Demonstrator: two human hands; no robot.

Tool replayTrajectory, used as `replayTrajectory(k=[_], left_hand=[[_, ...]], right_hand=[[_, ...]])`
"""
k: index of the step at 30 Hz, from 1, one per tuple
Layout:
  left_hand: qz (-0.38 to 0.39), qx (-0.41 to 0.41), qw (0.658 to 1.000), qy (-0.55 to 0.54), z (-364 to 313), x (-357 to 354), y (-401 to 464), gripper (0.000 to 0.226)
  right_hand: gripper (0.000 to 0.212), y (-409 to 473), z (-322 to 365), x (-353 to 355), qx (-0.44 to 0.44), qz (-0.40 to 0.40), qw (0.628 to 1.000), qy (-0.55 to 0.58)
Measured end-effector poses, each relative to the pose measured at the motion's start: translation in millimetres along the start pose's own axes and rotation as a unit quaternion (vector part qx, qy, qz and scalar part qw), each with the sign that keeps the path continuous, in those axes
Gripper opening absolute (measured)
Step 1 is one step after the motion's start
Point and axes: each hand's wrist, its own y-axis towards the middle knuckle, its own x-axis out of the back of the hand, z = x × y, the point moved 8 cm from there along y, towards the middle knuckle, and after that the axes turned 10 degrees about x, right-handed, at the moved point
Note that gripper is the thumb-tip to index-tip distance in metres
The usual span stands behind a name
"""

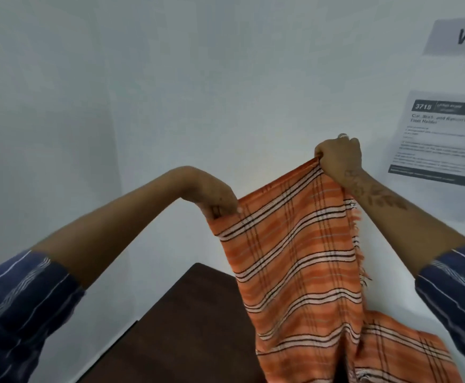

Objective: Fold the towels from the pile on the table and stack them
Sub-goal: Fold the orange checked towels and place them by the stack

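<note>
I see dark brown wooden table low centre, near white wall. Orange plaid woven towel with black-white stripes hangs raised above table, lower end draped right. Right hand clenched on towel's top right corner, higher. Left hand pinches top left corner.

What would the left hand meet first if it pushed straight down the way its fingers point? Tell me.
The left hand points its fingers down, pinching the top edge of the orange striped towel. Straight below, the towel itself comes first; beyond it probably the dark brown table, though depth is unclear in this view.
</note>
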Motion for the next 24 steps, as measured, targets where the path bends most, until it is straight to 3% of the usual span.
replayTrajectory(k=[3, 11, 14, 17, 21, 24], left_hand=[[0.040, -0.002, 0.996, -0.085, 3, 4, 2, 0.033], [0.127, 0.030, 0.984, -0.120, 7, 3, 4, 0.036], [0.055, 0.070, 0.995, 0.036, 3, -5, 14, 0.037], [-0.018, 0.082, 0.977, 0.198, -3, -5, 17, 0.041], [-0.068, 0.102, 0.950, 0.287, 6, 7, 19, 0.041], [-0.218, 0.083, 0.911, 0.341, -1, 42, 15, 0.037]], right_hand=[[0.033, -2, 0, -1, 0.007, -0.013, 1.000, 0.002], [0.027, -12, -6, -8, 0.020, 0.000, 0.999, 0.033], [0.026, -14, 0, -9, 0.031, -0.005, 0.999, 0.040], [0.028, -15, 1, -12, 0.029, 0.003, 0.999, 0.043], [0.025, -20, -7, -12, 0.025, 0.012, 0.999, 0.045], [0.026, -20, -11, -4, 0.020, 0.014, 0.997, 0.071]])
